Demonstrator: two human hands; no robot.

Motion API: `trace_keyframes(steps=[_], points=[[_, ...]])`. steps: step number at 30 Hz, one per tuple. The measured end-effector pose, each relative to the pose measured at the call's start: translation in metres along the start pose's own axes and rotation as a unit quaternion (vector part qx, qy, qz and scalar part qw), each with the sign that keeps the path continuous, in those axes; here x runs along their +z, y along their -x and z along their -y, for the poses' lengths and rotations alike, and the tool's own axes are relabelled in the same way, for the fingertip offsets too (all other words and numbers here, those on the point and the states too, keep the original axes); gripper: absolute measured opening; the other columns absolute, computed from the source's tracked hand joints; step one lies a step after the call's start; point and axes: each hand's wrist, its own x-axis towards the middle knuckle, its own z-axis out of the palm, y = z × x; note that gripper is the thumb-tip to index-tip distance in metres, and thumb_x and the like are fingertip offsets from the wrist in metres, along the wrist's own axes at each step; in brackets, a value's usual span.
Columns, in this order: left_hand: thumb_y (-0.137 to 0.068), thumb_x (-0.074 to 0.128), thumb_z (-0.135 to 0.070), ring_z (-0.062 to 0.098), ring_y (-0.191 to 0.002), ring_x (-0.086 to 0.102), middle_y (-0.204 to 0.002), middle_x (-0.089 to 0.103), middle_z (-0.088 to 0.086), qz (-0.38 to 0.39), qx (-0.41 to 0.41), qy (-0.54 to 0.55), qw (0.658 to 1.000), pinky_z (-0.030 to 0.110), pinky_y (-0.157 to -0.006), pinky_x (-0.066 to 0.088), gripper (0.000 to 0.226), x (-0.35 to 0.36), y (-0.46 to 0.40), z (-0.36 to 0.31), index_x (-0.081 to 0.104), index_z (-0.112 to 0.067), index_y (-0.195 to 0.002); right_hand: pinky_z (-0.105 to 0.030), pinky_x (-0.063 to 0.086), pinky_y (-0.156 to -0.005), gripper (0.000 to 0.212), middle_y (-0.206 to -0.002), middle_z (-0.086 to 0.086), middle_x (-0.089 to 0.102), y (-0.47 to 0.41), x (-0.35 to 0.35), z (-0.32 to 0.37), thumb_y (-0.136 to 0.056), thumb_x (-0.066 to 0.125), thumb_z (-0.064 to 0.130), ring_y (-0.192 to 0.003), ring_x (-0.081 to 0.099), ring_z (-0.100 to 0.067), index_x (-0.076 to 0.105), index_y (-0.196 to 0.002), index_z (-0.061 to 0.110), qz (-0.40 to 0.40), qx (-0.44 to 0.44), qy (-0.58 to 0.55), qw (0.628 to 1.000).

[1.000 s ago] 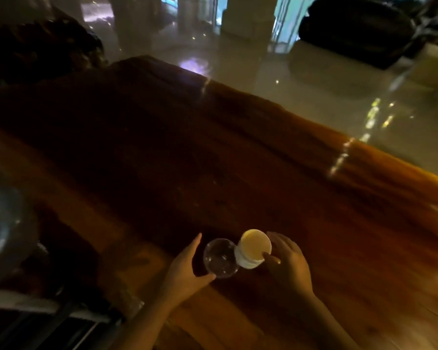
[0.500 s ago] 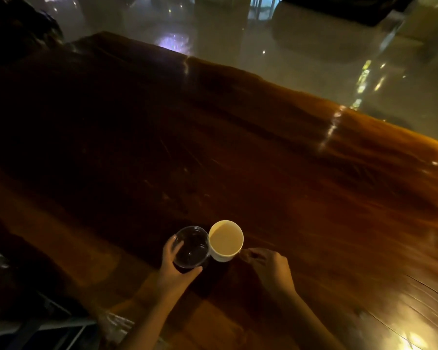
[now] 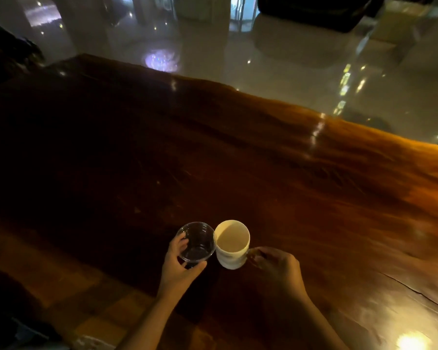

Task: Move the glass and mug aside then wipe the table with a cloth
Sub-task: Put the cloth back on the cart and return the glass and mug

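Lifting both cups straight up looks the safe way, since the left hand (image 3: 178, 267) wraps its fingers (image 3: 179, 245) around the glass (image 3: 196, 242) and the right hand (image 3: 280, 267) pinches the handle of the mug (image 3: 232, 245), which touch near the counter (image 3: 314, 198) edge.

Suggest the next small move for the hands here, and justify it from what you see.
Probably lift both vessels and carry them aside: the left hand wraps the glass, the right hand is at the mug handle, and both vessels stand on the table.
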Motion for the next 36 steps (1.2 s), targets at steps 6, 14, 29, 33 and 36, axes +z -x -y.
trace_keyframes(steps=[6,14,29,33,36], points=[[-0.059,0.081,-0.002,0.006,-0.119,0.041,-0.132,0.044,-0.003,0.059,0.039,0.001,0.997,0.034,-0.096,0.042,0.092,0.1,-0.004,-0.049,0.033,-0.03,-0.133,-0.032,0.059,-0.069,0.017,-0.093,-0.001,0.075,0.006,-0.117,-0.016,-0.083,0.067,0.008,-0.085,0.07,-0.014,0.073,-0.094,0.02,-0.087,-0.009,-0.076,0.993],[-0.059,0.082,-0.006,0.013,-0.121,0.043,-0.131,0.046,0.0,0.137,0.069,-0.023,0.988,0.047,-0.096,0.046,0.092,0.249,-0.028,-0.093,0.033,-0.03,-0.133,-0.041,0.058,-0.08,0.016,-0.093,-0.005,0.076,-0.01,-0.266,-0.065,-0.081,0.07,0.008,-0.09,0.07,-0.018,0.074,-0.096,0.013,-0.172,-0.022,-0.087,0.981],[-0.06,0.082,-0.004,0.013,-0.12,0.044,-0.129,0.046,-0.002,0.226,0.119,-0.064,0.965,0.042,-0.097,0.042,0.083,0.447,-0.139,-0.108,0.037,-0.022,-0.128,-0.021,0.055,-0.07,0.016,-0.086,-0.001,0.078,-0.121,-0.408,-0.16,-0.082,0.068,0.006,-0.083,0.072,-0.017,0.076,-0.087,0.019,-0.171,-0.01,-0.151,0.974],[-0.06,0.082,-0.004,0.01,-0.119,0.043,-0.128,0.045,-0.003,0.235,0.115,-0.063,0.963,0.034,-0.095,0.04,0.082,0.461,-0.154,-0.101,0.037,-0.023,-0.127,-0.027,0.057,-0.075,0.02,-0.086,-0.003,0.077,-0.137,-0.415,-0.177,-0.082,0.066,0.001,-0.085,0.072,-0.02,0.076,-0.086,0.018,-0.173,-0.002,-0.173,0.97],[-0.06,0.081,-0.002,0.01,-0.121,0.041,-0.128,0.044,-0.003,0.248,0.114,-0.059,0.96,0.031,-0.096,0.039,0.083,0.469,-0.158,-0.098,0.037,-0.025,-0.127,-0.038,0.055,-0.084,0.014,-0.093,-0.017,0.075,-0.142,-0.414,-0.185,-0.082,0.066,0.003,-0.091,0.07,-0.031,0.073,-0.094,0.005,-0.171,0.003,-0.188,0.967]])
